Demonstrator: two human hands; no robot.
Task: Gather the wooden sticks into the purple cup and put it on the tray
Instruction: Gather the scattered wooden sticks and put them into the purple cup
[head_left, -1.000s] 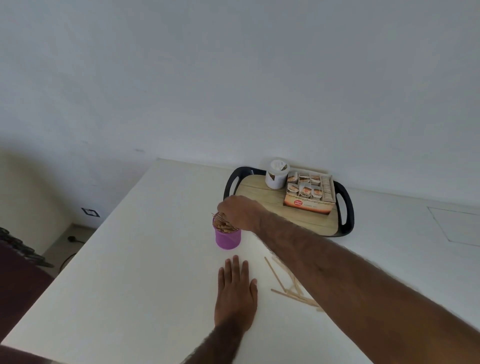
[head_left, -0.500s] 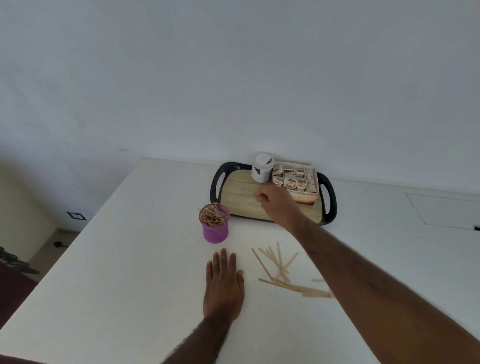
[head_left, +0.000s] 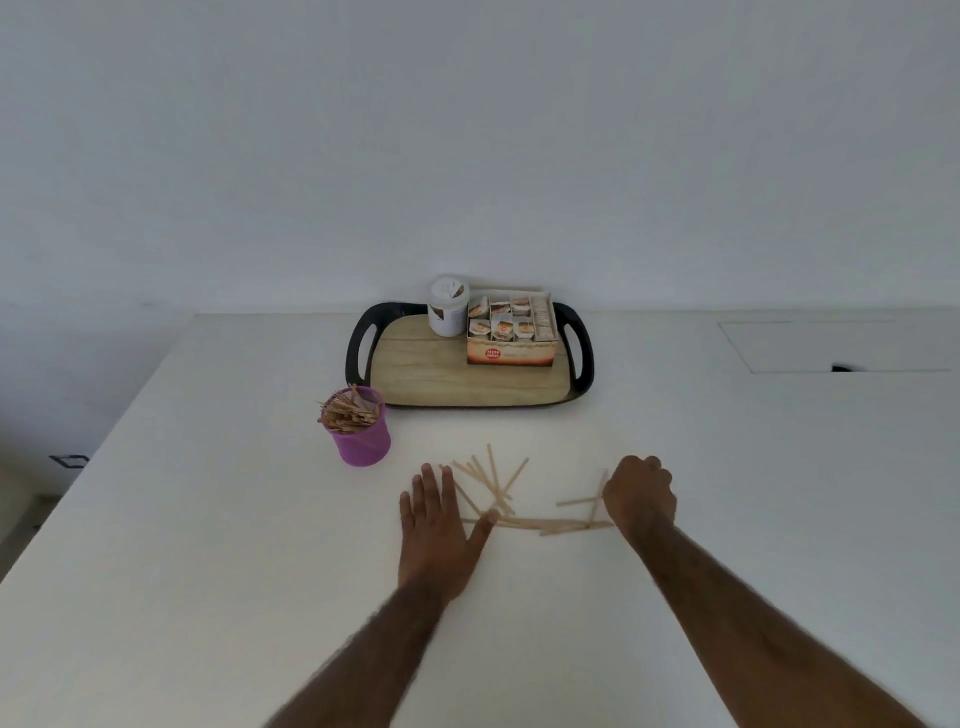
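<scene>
Back from the purple cup, which stands at the tray's seven o'clock, the curled right hand now reaches the loose sticks, whether gripping any I cannot tell; the left hand lies flat and open on the table.

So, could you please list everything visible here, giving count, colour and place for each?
white table: one, white, fills the lower view.
black-handled wooden tray: one, black rim with tan base, far centre of the table.
white round tub: one, white, tray's back left.
cardboard box of sachets: one, orange and white, tray's back right.
purple cup: one, purple, full of sticks, near the tray's front left corner.
loose wooden sticks: roughly a dozen, tan, between the hands.
left hand: flat, open, beside the sticks.
right hand: curled over the sticks; grip unclear.
</scene>
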